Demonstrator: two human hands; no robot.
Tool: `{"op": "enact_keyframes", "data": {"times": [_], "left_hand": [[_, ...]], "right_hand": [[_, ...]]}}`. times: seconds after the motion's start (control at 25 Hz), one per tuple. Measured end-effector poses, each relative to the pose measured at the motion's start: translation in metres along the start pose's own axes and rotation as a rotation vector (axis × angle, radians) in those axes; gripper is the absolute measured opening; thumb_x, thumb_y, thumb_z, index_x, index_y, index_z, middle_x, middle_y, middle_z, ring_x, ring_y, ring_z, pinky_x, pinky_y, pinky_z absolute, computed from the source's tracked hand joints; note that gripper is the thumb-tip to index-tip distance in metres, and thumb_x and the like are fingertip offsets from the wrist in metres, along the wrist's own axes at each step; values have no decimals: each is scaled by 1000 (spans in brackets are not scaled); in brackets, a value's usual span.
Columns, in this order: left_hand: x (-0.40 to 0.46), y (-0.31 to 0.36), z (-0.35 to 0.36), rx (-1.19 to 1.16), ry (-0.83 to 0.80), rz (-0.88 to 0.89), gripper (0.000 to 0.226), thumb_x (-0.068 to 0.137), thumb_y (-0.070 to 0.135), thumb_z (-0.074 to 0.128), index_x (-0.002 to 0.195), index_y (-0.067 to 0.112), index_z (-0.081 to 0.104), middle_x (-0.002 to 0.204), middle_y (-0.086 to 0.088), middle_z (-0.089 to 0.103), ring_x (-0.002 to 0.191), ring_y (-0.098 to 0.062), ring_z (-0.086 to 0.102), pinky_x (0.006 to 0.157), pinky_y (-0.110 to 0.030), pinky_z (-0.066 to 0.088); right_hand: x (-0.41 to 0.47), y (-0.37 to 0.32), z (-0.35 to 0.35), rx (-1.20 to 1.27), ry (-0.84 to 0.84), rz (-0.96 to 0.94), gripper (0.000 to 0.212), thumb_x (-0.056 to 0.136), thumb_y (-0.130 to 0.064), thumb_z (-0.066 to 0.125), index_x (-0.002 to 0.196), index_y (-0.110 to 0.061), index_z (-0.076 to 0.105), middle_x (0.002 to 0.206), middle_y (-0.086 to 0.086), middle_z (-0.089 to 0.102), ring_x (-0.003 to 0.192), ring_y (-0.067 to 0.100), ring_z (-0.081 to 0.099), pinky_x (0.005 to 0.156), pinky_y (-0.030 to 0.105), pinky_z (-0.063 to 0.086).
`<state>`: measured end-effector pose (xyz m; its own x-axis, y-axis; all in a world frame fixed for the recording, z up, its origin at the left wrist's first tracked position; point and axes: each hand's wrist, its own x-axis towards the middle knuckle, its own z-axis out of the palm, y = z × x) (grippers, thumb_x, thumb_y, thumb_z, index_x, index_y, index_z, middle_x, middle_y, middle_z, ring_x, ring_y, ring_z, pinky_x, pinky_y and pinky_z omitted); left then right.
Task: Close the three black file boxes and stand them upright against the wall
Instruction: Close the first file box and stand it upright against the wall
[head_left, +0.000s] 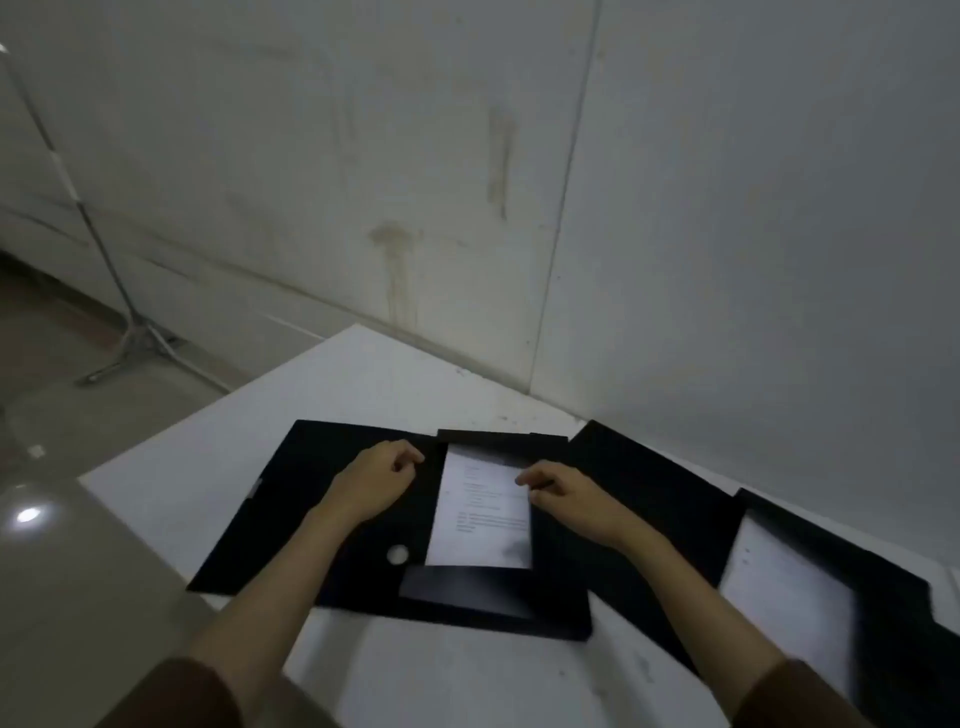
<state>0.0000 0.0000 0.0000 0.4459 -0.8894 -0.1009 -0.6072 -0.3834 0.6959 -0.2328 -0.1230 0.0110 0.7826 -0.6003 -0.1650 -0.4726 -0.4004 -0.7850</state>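
A black file box lies open and flat in the middle of the white table, with a printed sheet of paper in its tray. My left hand rests on the box just left of the paper, fingers curled at the tray's left edge. My right hand is at the paper's right edge, fingertips pinched on a thin black side flap. A second open file box holding paper lies at the right. Another black panel lies flat between them, against the wall.
The grey wall runs along the table's far and right side. Beyond the table's left edge, a metal stand is on the shiny floor. Brown sleeves cover both my upper arms.
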Motion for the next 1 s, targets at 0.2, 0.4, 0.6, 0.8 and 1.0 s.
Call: {"op": "enact_keyframes", "data": {"times": [0.2, 0.4, 0.6, 0.8, 1.0], "left_hand": [[-3, -85, -17, 44, -25, -118, 30, 90, 16, 48, 117, 19, 60, 124, -8, 56, 115, -22, 52, 102, -42, 44], [-18, -158, -18, 123, -96, -238, 38, 91, 20, 47, 128, 20, 48, 135, -12, 44, 126, -29, 38, 105, -39, 37], [-39, -204, -18, 209, -110, -388, 52, 91, 26, 47, 140, 21, 32, 150, -12, 25, 136, -33, 22, 110, -40, 27], [-53, -224, -22, 229, -113, -522, 63, 90, 28, 45, 145, 33, 15, 157, -16, 0, 144, -33, 3, 119, -46, 9], [-55, -228, -26, 118, -3, -585, 54, 91, 24, 46, 142, 30, 28, 156, -18, 4, 142, -37, 9, 116, -44, 12]], "right_hand": [[30, 8, 86, -36, -104, 113, 27, 92, -13, 46, 116, -19, 55, 133, 2, 48, 116, 9, 45, 101, 24, 35], [45, 12, 154, -160, -111, 207, 33, 92, -19, 43, 124, -24, 47, 135, 2, 47, 122, 20, 45, 104, 36, 34], [43, 9, 199, -395, -41, 201, 46, 90, -34, 44, 134, -37, 34, 148, -8, 32, 140, 17, 21, 100, 38, 15], [38, 16, 219, -632, -23, 239, 52, 94, -45, 35, 142, -40, 19, 158, -10, 11, 147, 18, -2, 111, 61, -1], [43, 20, 220, -704, -30, 238, 53, 95, -49, 29, 145, -39, 14, 159, -10, 8, 147, 20, -2, 112, 62, -3]]}}
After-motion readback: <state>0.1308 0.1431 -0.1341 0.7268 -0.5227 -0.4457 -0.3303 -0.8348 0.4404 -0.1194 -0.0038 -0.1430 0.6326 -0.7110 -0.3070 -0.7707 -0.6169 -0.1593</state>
